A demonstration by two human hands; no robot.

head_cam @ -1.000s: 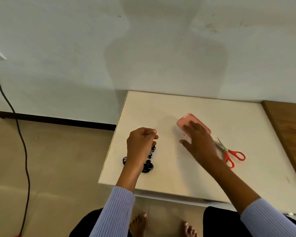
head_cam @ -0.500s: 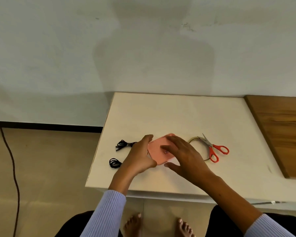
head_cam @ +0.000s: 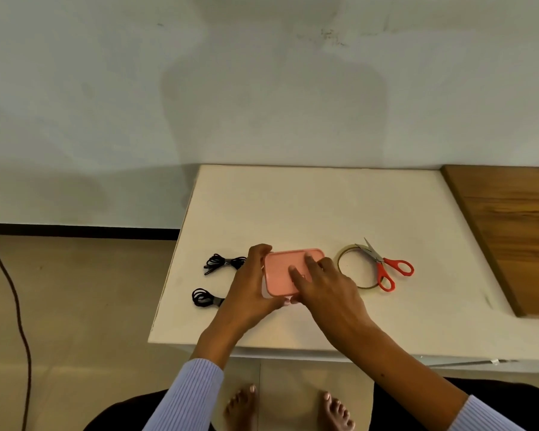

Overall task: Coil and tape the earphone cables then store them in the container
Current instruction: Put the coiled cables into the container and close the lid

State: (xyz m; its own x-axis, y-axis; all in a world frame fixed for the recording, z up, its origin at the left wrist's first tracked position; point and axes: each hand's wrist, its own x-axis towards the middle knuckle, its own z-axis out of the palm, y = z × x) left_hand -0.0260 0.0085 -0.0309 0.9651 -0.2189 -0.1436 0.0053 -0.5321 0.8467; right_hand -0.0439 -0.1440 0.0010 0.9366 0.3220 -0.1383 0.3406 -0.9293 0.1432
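left grip [head_cam: 252, 284] curled, right grip [head_cam: 325, 284] flat

Your two hands crowd the near middle of the white counter [head_cam: 293, 206], closed in around the pink container [head_cam: 285, 269]. To your left, two coiled earphone cables [head_cam: 224, 262] [head_cam: 203, 297] lie between that container and the counter's left edge, leaving only narrow lanes there. To your right, a tape roll [head_cam: 344, 255] sits just beside the container, with red-handled scissors [head_cam: 386, 270] lying across its far side, blocking a low sweep that way. Behind all of this, the counter lies open up to the wall. Farther right, bare surface runs to a wooden board [head_cam: 511, 231] at the edge.
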